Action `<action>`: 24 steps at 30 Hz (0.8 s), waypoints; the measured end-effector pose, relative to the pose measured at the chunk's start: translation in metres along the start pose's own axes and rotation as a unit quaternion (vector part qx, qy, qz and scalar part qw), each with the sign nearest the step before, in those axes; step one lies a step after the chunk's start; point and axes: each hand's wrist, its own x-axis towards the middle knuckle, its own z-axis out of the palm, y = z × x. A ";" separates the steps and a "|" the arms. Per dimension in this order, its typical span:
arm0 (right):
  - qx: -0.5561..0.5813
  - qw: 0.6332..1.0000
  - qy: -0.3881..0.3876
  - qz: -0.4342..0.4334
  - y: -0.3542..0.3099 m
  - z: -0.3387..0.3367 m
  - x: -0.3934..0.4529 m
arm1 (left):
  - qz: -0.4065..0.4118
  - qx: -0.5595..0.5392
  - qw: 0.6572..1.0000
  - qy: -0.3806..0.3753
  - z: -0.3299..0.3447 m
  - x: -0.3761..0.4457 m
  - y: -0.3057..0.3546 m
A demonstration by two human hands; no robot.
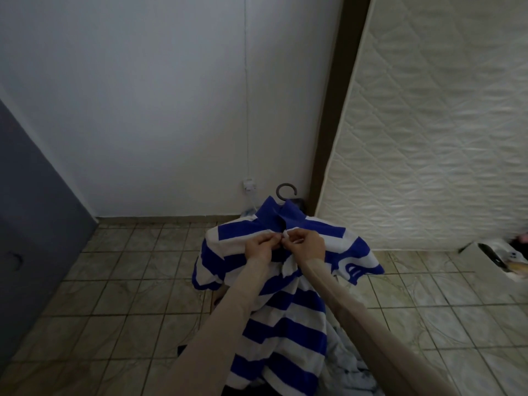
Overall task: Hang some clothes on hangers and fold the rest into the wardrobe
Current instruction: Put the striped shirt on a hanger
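Observation:
A blue-and-white striped polo shirt [285, 307] hangs on a dark hanger, whose hook [285, 190] sticks up above the blue collar. My left hand [258, 248] and my right hand [307, 244] meet at the shirt's front opening just below the collar. Each pinches one edge of the placket between thumb and fingers. What carries the hanger is hidden behind the shirt.
A quilted white mattress [428, 124] leans upright at the right. A grey wardrobe door [34, 212] stands at the left. A wall socket [249, 185] with a cable sits low on the white wall. Pale clothes [348, 364] lie on the tiled floor below the shirt.

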 end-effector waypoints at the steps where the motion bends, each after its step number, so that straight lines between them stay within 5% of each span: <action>1: 0.004 1.000 -0.001 -0.002 0.000 -0.001 0.000 | -0.003 -0.005 1.000 -0.005 0.000 0.001 0.000; 8: 0.106 0.994 -0.039 0.010 0.006 -0.008 0.001 | -0.008 0.002 1.000 -0.024 -0.001 0.000 0.001; 24: 0.048 0.996 -0.078 0.018 0.011 -0.011 0.008 | 0.000 0.069 0.996 -0.060 -0.004 -0.001 0.002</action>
